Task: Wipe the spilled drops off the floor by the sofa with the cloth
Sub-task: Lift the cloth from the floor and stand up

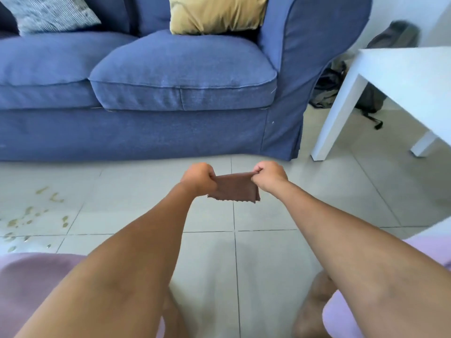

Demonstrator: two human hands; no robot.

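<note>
While drops [31, 215] dot floor [268, 252], cloth [235, 189] pinched taut between left hand [199, 179], right hand [269, 176].

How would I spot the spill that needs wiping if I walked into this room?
Find the blue sofa and look at the pale tiled floor before its left half. The spilled drops lie there: scattered yellowish-green splotches, left of the hands' brown cloth, the only marks on the tiles.

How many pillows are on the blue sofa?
2. A gold pillow leans in the corner by the sofa's arm, and a grey patterned pillow sits at the top left. More may be hidden beyond the picture's edge.
</note>
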